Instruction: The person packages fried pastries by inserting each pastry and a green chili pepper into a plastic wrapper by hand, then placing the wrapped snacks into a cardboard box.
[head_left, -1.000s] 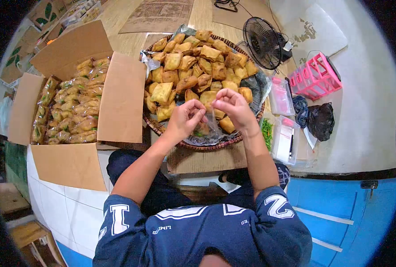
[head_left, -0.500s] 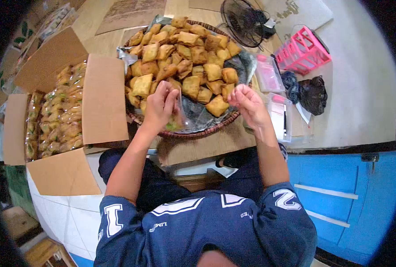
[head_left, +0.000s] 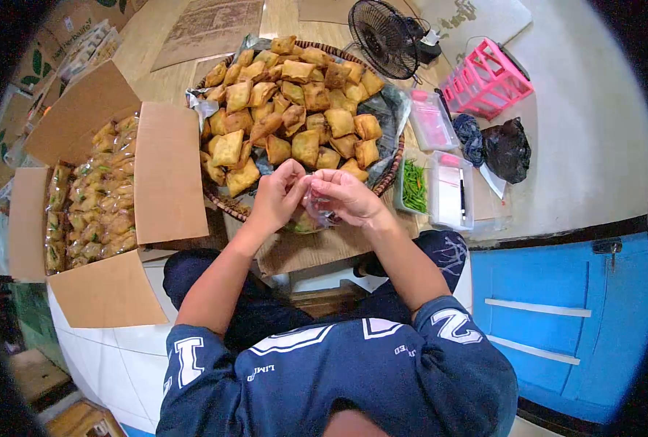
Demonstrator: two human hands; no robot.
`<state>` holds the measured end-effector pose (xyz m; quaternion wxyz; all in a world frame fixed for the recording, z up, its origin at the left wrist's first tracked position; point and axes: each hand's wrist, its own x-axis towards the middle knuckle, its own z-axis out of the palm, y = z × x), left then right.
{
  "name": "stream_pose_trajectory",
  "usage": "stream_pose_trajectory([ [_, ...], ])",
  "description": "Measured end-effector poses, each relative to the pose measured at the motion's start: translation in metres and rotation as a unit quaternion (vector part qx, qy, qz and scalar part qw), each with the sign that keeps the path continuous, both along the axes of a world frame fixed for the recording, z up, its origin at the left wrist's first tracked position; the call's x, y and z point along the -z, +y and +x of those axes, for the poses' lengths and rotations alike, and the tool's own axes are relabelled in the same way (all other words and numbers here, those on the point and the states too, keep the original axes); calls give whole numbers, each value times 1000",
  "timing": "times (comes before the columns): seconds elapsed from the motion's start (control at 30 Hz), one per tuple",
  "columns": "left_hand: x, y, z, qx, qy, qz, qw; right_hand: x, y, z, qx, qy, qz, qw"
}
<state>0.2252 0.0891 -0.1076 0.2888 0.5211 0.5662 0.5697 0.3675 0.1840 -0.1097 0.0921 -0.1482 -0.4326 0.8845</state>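
Both my hands meet at the near edge of a round woven basket (head_left: 392,171) lined with dark plastic and heaped with golden fried pastries (head_left: 304,148). My left hand (head_left: 277,197) pinches the top of a small clear plastic bag (head_left: 317,211). Against it, my right hand (head_left: 349,198) has its fingers closed on the same bag. Something greenish shows low in the bag, partly hidden by the hands and blurred by the plastic.
An open carton (head_left: 170,175) of bagged pastries stands at left. Right of the basket are green chilies (head_left: 413,186) in a tub, clear plastic cases (head_left: 451,191), a black bag (head_left: 507,149), a pink rack (head_left: 488,79) and a fan (head_left: 384,38).
My right hand has moved left from the basket's right side and now touches the bag beside my left hand. The head view has shifted, and the chilies show more fully.
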Motion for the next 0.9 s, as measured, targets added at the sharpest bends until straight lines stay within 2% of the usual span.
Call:
stream_pose_trajectory([
  [0.33,-11,-2,-3,20,25,-20,999,-7,-2,-10,51,20,-25,998],
  [0.4,-7,2,-3,-33,194,28,980,-10,-1,-5,71,26,-30,997],
  [0.43,-8,3,-4,-28,193,27,980,-17,-1,4,106,24,-19,994],
  [0.5,-12,4,-11,-93,58,-62,992,-25,10,33,158,40,-5,987],
  [0.57,-11,4,-23,-126,33,-21,991,-32,19,75,227,23,29,973],
  [0.6,-14,4,-24,-151,29,-33,988,-27,25,100,227,27,42,973],
  [0.63,-9,5,-27,-152,-15,-23,988,-24,25,126,279,-33,41,959],
  [0.67,-8,5,-30,-152,-25,-17,988,-25,25,154,283,-85,103,950],
  [0.73,-14,6,-27,-179,-6,-1,984,-15,21,215,322,-245,185,896],
  [0.83,-9,6,-27,-182,60,-8,981,1,-8,297,369,-392,234,810],
  [0.9,-5,7,-25,-174,45,-19,983,6,-38,332,399,-461,278,743],
])
